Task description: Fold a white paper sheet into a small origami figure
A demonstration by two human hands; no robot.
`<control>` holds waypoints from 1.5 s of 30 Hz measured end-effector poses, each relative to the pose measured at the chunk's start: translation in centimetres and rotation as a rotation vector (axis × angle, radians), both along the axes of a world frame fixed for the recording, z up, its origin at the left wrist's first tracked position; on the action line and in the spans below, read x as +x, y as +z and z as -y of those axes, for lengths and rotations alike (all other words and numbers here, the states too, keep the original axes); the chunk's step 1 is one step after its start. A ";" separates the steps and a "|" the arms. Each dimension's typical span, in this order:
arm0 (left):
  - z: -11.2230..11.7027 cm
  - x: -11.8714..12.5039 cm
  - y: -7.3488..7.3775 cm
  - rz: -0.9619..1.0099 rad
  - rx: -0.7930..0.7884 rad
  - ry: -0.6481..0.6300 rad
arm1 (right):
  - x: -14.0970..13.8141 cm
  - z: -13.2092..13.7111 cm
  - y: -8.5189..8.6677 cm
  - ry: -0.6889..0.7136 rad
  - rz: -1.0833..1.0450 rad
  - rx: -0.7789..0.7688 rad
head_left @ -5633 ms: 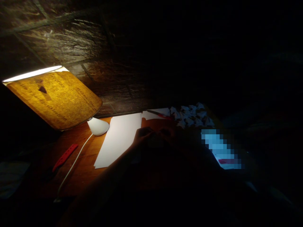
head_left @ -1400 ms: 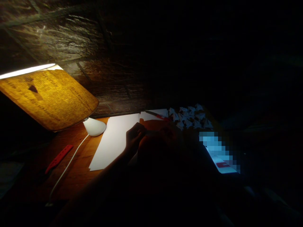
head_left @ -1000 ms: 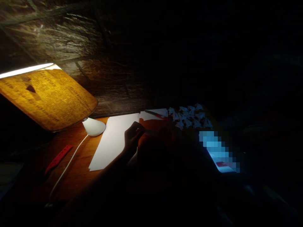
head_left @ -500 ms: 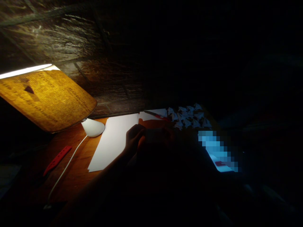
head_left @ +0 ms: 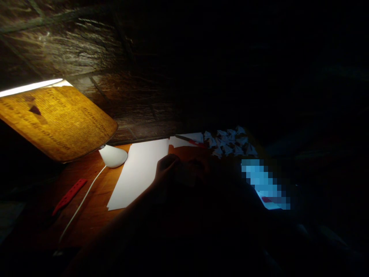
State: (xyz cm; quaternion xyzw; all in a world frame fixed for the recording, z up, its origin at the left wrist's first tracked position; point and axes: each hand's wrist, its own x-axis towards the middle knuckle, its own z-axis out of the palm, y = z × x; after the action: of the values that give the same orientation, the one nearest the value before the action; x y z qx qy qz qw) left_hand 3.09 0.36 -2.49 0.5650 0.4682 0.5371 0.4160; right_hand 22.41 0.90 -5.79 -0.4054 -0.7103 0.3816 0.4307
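Observation:
My left hand (head_left: 167,163) is in front of the stack of white paper, its fingers closed on a dim piece of paper (head_left: 184,175). My right hand (head_left: 198,167) shows only faintly in the dark, at the right side of that same paper and seemingly gripping it. Shadow hides the paper's shape and most of the fingers. Behind my left wrist lies the stack of white sheets (head_left: 138,169). Beyond my hands, several small folded paper pieces (head_left: 230,142) sit grouped at the table's far right.
A lit lamp (head_left: 63,119) with a printed shade stands left, its white cord (head_left: 83,200) crossing the table (head_left: 98,215). Nearby lies a red strip-shaped object (head_left: 69,196). A red-handled knife-like tool (head_left: 190,140) rests on smaller paper (head_left: 178,142). A glowing, blurred-out screen (head_left: 265,184) is at right.
My hands have lowered slightly, and the left has shifted a little to the right. The paper between them has dropped and looks darker.

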 end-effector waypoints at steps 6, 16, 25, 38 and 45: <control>-0.1 -0.2 -0.3 -0.007 0.010 0.017 | 0.1 -0.5 -0.8 -0.082 -0.065 -0.044; 0.0 -0.2 -0.8 0.107 0.012 -0.113 | 0.0 -1.8 -1.6 -0.230 -0.152 -0.032; 0.3 -0.4 -0.3 -0.053 0.057 0.000 | -0.4 -1.1 -1.5 -0.179 -0.132 0.000; -0.4 -0.1 -0.9 0.100 0.040 -0.137 | -0.8 -1.0 -1.2 -0.141 -0.096 0.041; 0.0 0.1 -0.3 0.056 0.045 -0.159 | -0.3 -0.4 -0.1 -0.129 -0.039 0.084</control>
State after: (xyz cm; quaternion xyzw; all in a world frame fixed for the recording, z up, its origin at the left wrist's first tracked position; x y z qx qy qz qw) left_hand 3.16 0.39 -2.78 0.5943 0.3977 0.5286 0.4573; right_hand 22.08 1.31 -5.89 -0.4243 -0.6898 0.3307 0.4846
